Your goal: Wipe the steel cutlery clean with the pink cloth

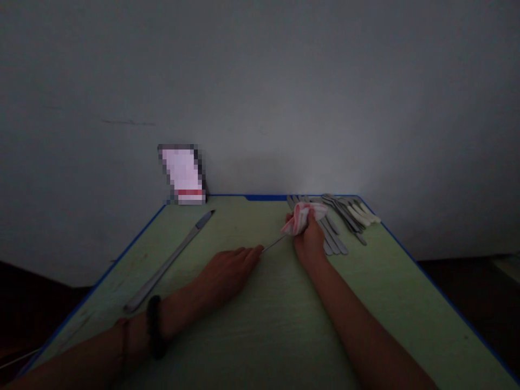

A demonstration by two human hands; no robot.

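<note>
My left hand [231, 271], with a dark beaded bracelet at the wrist, is closed on one end of a thin metal piece of cutlery [273, 244]. Its far end is hidden, so I cannot tell its kind. A pink-and-white cloth [300, 218] is bunched in my right hand [312, 242], which is closed around it where the metal piece runs in. Just behind and right of that hand lie several metal utensils [335, 241] side by side, partly covered by the hand and cloth. A long table knife [174, 254] lies slantwise to the left, apart from both hands.
Several spoons [345, 215] and pale-handled utensils [364, 213] lie at the back right of the green, blue-edged table [264, 336]. A blurred-out device with a lit screen [184, 172] leans on the grey wall [260, 97] at the back left.
</note>
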